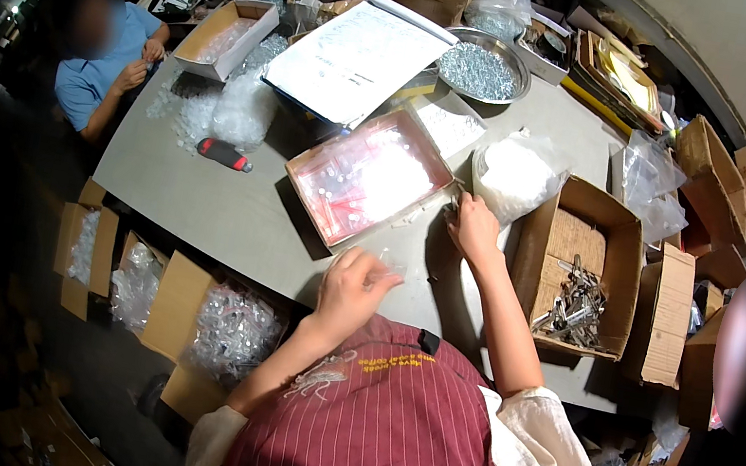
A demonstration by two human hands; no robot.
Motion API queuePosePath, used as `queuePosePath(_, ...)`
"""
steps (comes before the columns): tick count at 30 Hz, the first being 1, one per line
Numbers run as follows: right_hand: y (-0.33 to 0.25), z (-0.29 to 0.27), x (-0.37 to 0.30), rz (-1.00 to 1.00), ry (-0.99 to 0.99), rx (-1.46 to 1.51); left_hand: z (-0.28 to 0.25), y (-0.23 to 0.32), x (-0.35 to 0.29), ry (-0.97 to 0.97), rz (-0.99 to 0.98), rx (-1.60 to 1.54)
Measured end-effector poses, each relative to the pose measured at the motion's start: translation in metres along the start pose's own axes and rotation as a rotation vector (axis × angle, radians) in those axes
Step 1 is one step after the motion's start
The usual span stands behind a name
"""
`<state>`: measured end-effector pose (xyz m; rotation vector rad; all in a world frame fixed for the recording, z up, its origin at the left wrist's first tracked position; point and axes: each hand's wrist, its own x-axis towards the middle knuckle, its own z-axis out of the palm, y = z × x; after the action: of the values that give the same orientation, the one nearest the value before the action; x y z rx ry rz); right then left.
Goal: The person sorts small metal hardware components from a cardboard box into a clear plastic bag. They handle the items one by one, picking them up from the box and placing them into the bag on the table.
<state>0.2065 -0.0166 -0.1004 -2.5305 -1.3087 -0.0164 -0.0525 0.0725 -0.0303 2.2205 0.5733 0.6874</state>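
Grey tabletop, centre of frame. Left hand, lower centre: fingers curled closed around a small clear plastic bag, held just above the tabletop edge. Right hand, centre: fingers bent down, tips at the corner of a shallow tray lined red and filled with clear packets; whether they grip anything cannot be told. Just right of that hand, a bulging clear bag of white parts. Right of centre, an open brown cardboard box holding metal pieces. Upper centre: a large white printed sheet, a round metal bowl of screws. Upper left: a red-handled tool, another person in blue.
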Motion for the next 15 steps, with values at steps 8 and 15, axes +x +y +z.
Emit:
queuePosePath(8,-0.002,0.017,-0.006,0.003,-0.076,-0.095,0.014,-0.007,0.007,-0.014,0.024,0.010)
queuePosePath(15,-0.035,-0.063,-0.041,-0.255,0.026,0.417,0.026,-0.011,0.009,-0.071,0.053,-0.016)
